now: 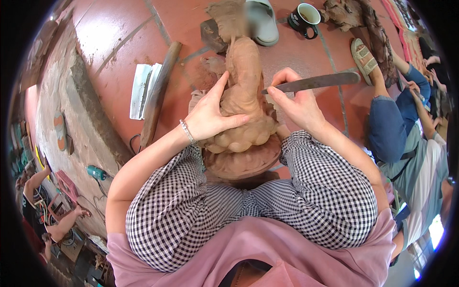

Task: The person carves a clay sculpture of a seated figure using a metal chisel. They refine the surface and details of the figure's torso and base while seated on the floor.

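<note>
A brown carved figure (246, 64) stands between my knees on a rounded, petal-edged base (244, 160). Its surface is rough, with bulging lobes low down; I cannot tell whether it is wood or clay. Spread flat against the figure's left side is my left hand (210, 112), open, its fingers pointing up and its thumb across the front. My right hand (301, 105) is closed around a long, flat, dark blade-like tool (330, 81). The tool's narrow tip is close to the figure's right side, while its rounded end sticks out to the right.
Left of the figure, a wooden stick (160, 95) lies beside a folded white sheet (142, 91) on the tiled floor. A grey clog (264, 24) and a dark mug (304, 20) are ahead. A large wood slab (79, 110) bears a green power tool (96, 172). People sit right and left.
</note>
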The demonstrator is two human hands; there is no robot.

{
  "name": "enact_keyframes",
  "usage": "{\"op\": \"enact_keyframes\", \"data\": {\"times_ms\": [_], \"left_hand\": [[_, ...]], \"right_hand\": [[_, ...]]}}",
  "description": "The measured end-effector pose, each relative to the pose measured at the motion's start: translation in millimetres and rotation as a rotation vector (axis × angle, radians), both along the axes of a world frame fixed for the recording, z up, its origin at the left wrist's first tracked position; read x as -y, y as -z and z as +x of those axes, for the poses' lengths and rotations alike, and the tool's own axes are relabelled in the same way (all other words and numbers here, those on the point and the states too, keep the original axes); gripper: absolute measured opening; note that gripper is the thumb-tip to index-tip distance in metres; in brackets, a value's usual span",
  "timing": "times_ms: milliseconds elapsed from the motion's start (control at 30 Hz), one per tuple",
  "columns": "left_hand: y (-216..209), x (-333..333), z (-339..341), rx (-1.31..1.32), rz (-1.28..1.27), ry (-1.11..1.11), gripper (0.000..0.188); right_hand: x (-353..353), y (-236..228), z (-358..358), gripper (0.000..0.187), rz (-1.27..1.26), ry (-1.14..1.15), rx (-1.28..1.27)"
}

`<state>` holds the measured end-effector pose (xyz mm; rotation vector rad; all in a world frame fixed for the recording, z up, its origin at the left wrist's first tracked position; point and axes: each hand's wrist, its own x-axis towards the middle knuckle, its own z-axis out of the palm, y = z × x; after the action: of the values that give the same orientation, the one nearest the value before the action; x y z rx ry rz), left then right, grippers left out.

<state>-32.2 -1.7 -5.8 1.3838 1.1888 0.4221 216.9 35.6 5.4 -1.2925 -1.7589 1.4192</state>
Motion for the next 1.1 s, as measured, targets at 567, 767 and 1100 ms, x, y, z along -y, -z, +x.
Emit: {"op": "enact_keyframes", "data": {"times_ms": [567, 767, 1100], "left_hand": [[5, 0, 1, -0.089, 0.047, 0.024, 0.119], [-1, -4, 4, -0.092, 0.037, 0.025, 0.117], [-2, -3, 3, -0.103, 0.031, 0.016, 0.118]], "right_hand": [[-19, -31, -24, 0.010, 0.481, -0.414, 0.197], [-24, -38, -31, 0.012, 0.468, -0.433, 0.236], [-30, -39, -28, 0.010, 0.588, -0.510, 0.251]]}}
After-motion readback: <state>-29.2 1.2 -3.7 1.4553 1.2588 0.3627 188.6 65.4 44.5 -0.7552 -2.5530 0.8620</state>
